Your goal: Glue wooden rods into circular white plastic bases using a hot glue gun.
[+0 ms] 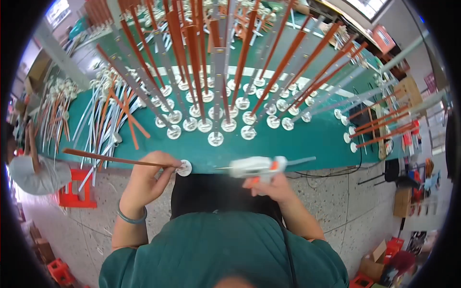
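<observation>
- Right now the left hand [146, 175] pinches a long brown strip [110, 158] close to its white round base [184, 167]; fingers closed on the strip, thumb and forefinger near the disc end.
- Strip is held about level, free end pointing left past the table edge, disc end turned right toward the glue gun, likely so the nozzle can reach the joint.
- Right hand [269, 185] is wrapped around the grip of a white glue gun [257, 166] with orange trigger; fingers fully closed on the handle, whether the trigger is pressed I cannot tell.
- Gun points left, thin nozzle tip aimed at the disc, a small gap between tip and disc, not touching.
- Both hands work at the near edge of the green table [307, 144], over the person's lap, just beside the finished pieces.
- Standing strips [216, 96], brown and grey, are upright on their white discs in rows across the middle and far table, probably parked there so glue sets with strips vertical.
- Loose strips [108, 120] lie flat in a pile on the left of the table, seemingly stock not yet glued.
- Black cord [331, 170] runs right from the gun along the near edge.
- Grey wristband [132, 218] on the left wrist.
- Another person's sleeve [33, 175] at far left, beside a red stool [77, 192].
</observation>
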Available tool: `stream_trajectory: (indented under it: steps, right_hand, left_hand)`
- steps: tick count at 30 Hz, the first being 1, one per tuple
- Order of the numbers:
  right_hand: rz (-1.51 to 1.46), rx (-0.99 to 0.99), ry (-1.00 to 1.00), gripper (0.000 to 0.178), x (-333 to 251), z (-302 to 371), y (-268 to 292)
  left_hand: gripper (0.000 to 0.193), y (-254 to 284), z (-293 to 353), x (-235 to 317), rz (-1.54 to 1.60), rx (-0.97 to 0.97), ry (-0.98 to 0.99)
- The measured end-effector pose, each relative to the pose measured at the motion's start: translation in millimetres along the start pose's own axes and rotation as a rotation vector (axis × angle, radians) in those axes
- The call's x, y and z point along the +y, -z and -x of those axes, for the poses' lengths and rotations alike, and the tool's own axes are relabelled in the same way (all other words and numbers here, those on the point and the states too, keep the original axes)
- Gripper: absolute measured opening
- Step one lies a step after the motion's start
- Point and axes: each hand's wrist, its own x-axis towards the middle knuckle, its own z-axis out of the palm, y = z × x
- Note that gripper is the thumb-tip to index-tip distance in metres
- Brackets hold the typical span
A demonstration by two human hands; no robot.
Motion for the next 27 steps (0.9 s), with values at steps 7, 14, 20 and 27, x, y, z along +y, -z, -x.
stream_trajectory:
  steps: [7,14,20,27]
  right_hand:
    - [-0.481,0.475,0.620,0.029,32.0,49.1,64.4]
    - [-0.443,0.614,0.700,0.029,29.7,72.1,88.4]
    - [-0.407,0.681,0.679,0.029,44.4,77.4,99.8]
    - [-0.480,0.532,0.656,0.028,43.2,63.3,102.6]
  left_hand:
    - [0.021,-95.4,-66.2,49.7,0.175,-0.009,-0.324]
    - [0.020,-185.7,-141.4,76.3,0.068,-0.043,-0.312]
    - [0.026,-195.5,-155.7,58.6,-0.083,-0.054,-0.152]
    - [0.035,-201.7,-151.7,54.5,-0.022,0.035,-0.218]
